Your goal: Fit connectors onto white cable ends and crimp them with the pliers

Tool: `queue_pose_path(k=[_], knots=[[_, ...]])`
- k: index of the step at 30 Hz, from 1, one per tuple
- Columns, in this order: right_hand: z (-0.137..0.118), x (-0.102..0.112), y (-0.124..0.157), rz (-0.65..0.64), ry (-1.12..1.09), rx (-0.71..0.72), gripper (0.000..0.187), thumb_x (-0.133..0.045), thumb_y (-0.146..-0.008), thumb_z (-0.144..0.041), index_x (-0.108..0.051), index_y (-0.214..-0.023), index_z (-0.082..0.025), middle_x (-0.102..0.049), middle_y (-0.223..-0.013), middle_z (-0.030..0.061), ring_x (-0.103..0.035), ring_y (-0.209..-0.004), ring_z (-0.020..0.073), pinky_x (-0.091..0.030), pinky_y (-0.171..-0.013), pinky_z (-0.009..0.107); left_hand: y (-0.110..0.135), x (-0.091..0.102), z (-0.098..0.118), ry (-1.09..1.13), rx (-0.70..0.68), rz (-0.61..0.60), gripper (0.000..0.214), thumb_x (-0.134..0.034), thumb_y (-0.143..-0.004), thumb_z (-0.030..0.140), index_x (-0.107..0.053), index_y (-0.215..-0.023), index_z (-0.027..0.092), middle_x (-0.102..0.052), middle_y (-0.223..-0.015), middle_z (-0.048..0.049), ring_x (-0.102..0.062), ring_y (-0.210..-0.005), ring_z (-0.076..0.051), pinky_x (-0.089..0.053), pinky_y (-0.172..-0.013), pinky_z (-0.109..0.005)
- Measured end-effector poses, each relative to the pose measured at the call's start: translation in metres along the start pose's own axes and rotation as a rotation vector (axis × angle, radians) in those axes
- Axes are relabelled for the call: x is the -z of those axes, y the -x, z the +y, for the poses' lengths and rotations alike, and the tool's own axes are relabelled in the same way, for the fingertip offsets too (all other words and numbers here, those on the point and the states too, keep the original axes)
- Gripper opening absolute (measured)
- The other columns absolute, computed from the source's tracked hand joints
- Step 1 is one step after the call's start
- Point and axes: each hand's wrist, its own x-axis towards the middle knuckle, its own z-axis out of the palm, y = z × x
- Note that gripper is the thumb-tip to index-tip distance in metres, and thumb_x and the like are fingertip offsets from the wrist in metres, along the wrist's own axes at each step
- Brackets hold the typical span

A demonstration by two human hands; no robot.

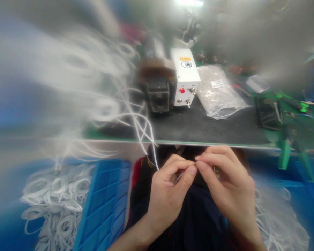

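My left hand (pixel 170 190) and my right hand (pixel 225 181) meet in front of my lap, just below the table's front edge (pixel 199 143). Both are closed in a pinch, thumb tips and forefingers touching each other around something very small that I cannot make out. A white cable (pixel 146 134) with coloured wire ends hangs over the table's edge just left of my left hand. On the table behind stands a white control box (pixel 185 82) with a red button and toggle switches, next to a dark machine (pixel 157 92).
Coiled white cables (pixel 54 202) fill a blue crate (pixel 104 202) at lower left, and more lie at lower right (pixel 279 219). A clear plastic bag (pixel 219 92) of parts lies right of the box. A dark tool (pixel 269 111) and green-handled items sit at the right.
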Motion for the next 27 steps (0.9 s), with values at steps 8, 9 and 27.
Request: queue_pose_path(k=[8,9,27], knots=[[-0.003,-0.003,0.001,-0.001,-0.068,-0.098,0.015,-0.069,-0.102,-0.012,-0.074,-0.103,-0.026,-0.071,-0.107,0.0015,-0.069,-0.101,0.018,-0.053,-0.086,0.031,0.0,0.0,-0.001,-0.041,-0.057,0.027,0.013,-0.07,-0.105,0.02,-0.081,-0.099,0.022,-0.07,-0.094,-0.0006,-0.066,-0.086,-0.014,-0.051,-0.077,-0.027],[-0.002,-0.003,0.001,-0.003,-0.077,-0.114,0.014,-0.069,-0.102,-0.012,-0.073,-0.102,-0.026,-0.071,-0.106,0.0011,-0.069,-0.1,0.0176,-0.053,-0.085,0.03,0.0,0.0,-0.002,-0.049,-0.063,0.03,0.013,-0.07,-0.105,0.02,-0.081,-0.1,0.023,-0.07,-0.094,-0.0003,-0.066,-0.086,-0.014,-0.051,-0.077,-0.027],[-0.006,-0.007,0.008,-0.049,-0.004,-0.058,0.013,-0.068,-0.102,-0.012,-0.067,-0.099,-0.025,-0.07,-0.102,0.0003,-0.067,-0.094,0.0171,-0.052,-0.085,0.031,-0.002,-0.002,-0.002,-0.043,-0.093,0.119,0.014,-0.072,-0.102,0.015,-0.079,-0.092,0.021,-0.071,-0.09,0.0007,-0.067,-0.083,-0.012,-0.053,-0.076,-0.022]])
